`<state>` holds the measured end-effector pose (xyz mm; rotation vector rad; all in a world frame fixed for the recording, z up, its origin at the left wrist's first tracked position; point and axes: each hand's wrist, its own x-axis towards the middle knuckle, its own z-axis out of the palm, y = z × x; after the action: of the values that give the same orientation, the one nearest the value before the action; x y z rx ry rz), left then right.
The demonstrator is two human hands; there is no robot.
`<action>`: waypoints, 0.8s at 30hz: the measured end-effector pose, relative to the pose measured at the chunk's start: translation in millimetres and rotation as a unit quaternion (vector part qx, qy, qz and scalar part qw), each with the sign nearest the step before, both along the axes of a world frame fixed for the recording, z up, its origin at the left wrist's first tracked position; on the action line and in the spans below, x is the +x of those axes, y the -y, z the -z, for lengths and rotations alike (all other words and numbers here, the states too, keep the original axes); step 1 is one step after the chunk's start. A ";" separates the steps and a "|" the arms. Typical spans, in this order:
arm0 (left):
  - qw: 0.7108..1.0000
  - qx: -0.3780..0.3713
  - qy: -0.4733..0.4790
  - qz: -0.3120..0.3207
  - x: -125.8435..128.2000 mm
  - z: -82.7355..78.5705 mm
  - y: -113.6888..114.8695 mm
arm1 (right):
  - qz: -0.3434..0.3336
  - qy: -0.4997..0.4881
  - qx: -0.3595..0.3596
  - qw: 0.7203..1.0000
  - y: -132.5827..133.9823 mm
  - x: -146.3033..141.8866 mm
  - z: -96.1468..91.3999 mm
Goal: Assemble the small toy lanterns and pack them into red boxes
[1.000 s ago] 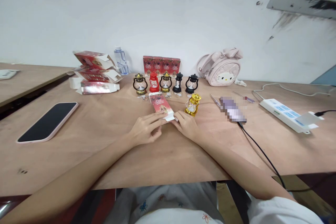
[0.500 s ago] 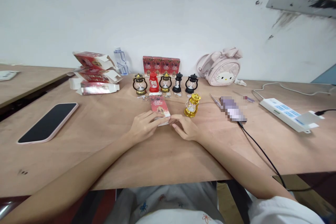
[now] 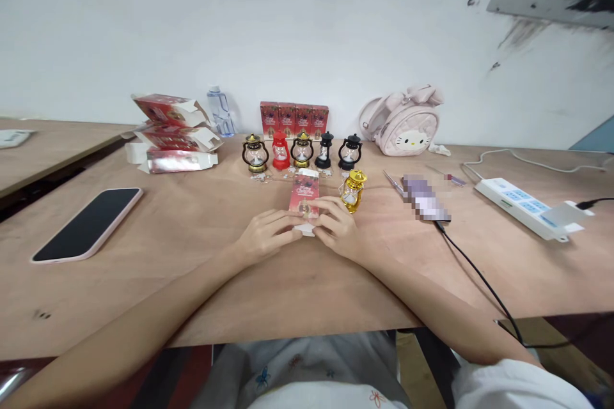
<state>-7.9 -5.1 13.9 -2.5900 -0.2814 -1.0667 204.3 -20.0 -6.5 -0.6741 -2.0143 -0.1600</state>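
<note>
A small red cardboard box (image 3: pixel 304 190) with a white flap at each end lies on the table in front of me. My left hand (image 3: pixel 269 234) has its fingers closed at the near left end of the box, by the white flap. My right hand (image 3: pixel 336 225) grips the near right side, fingers over the red face. Just beyond the right hand stands a gold mini lantern (image 3: pixel 353 192). Behind the box is a row of several lanterns, among them a red one (image 3: pixel 281 152) and a black one (image 3: pixel 350 153).
Four-sided red boxes (image 3: pixel 294 120) stand against the wall. Opened boxes (image 3: pixel 175 134) are piled at left, near a water bottle (image 3: pixel 220 112). A phone (image 3: pixel 89 223) lies left; a pink bag (image 3: pixel 407 128), a blurred-out phone (image 3: pixel 426 198) and a power strip (image 3: pixel 522 208) are at right.
The red box has shifted right and turned straighter towards me. My right hand has moved its fingers up over the box's face; my left hand has slid to the near end.
</note>
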 end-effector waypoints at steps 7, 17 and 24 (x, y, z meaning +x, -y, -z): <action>0.997 0.028 0.071 0.006 4.0 2.5 4.9 | -0.084 -0.080 0.062 0.991 4.0 2.9 -5.6; 0.977 0.159 0.087 -0.113 9.0 -2.8 10.4 | -0.059 -0.305 -0.229 0.922 19.2 -15.1 -1.9; 0.981 0.083 0.103 -0.141 4.3 2.1 4.6 | -0.155 -0.224 -0.254 0.928 21.4 -8.6 -0.6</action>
<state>-3.6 -9.7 11.8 -2.2132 -0.5647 -1.1972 195.7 -41.4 -5.9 -0.6248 -1.6841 0.6695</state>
